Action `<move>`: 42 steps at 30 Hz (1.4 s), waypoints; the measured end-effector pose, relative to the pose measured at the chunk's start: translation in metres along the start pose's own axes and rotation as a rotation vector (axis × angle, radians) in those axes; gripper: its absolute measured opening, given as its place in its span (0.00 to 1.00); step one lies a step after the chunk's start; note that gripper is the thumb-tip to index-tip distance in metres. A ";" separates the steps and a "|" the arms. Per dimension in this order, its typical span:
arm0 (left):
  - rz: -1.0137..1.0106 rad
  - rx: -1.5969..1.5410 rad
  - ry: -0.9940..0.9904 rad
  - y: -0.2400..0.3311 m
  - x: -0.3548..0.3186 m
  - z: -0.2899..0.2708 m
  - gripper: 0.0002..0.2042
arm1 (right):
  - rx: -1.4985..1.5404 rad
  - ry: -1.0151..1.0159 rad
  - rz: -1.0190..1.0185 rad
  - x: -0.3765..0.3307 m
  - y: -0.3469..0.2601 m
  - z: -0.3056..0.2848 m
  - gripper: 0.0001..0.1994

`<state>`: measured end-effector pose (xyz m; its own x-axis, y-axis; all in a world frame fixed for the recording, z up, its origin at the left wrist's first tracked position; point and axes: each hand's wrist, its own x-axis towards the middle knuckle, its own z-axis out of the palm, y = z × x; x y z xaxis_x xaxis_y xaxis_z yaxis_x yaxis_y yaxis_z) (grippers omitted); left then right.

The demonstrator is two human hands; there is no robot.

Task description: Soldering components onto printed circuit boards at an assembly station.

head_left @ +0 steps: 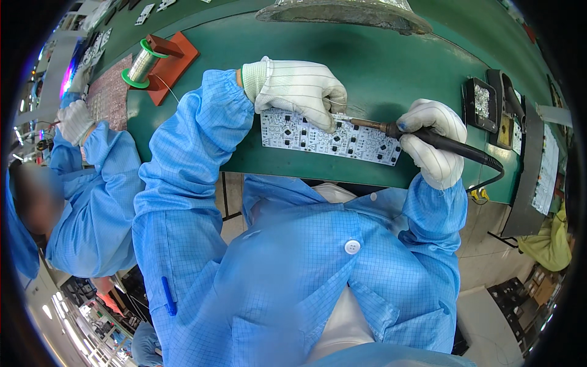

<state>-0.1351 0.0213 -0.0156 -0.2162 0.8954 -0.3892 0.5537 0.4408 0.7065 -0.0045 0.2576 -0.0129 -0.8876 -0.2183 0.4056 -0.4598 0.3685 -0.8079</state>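
Observation:
A white circuit board (330, 142) with small black parts lies on the green bench near its front edge. My right hand (433, 140), in a white striped glove, is closed round the black handle of a soldering iron (422, 136). Its tip points left and meets the board's upper edge. Just left of the tip, my left hand (299, 92), gloved too, rests over the top of the board with fingers pinched together. A thin solder wire shows at its fingertips; the fingers hide part of the board.
At the left stands a solder spool (144, 65) on a red-brown holder (172, 67). A metal hood (348, 13) overhangs the far side. To the right are a black tray (481, 105) and an iron stand (505, 104). A co-worker's gloved hand (76, 121) is at far left.

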 end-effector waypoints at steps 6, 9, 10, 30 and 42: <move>0.042 -0.004 0.052 0.008 -0.001 0.004 0.19 | 0.142 0.141 0.061 -0.027 0.000 -0.015 0.10; 0.051 0.033 0.039 0.010 0.001 0.004 0.18 | 0.099 0.518 0.143 -0.055 -0.006 -0.018 0.08; 0.065 0.056 0.036 0.011 0.005 0.003 0.18 | -0.073 0.587 0.172 -0.069 -0.002 -0.030 0.08; 0.020 0.473 0.965 0.033 -0.075 0.067 0.04 | -0.280 1.210 0.278 -0.101 0.015 -0.106 0.12; -0.173 0.515 1.121 0.017 -0.106 0.123 0.03 | -0.377 1.304 0.354 -0.066 0.013 -0.164 0.13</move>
<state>-0.0044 -0.0739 -0.0352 -0.7444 0.4997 0.4428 0.6451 0.7092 0.2843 0.0436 0.4249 0.0200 -0.2471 0.8445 0.4752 -0.0037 0.4896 -0.8720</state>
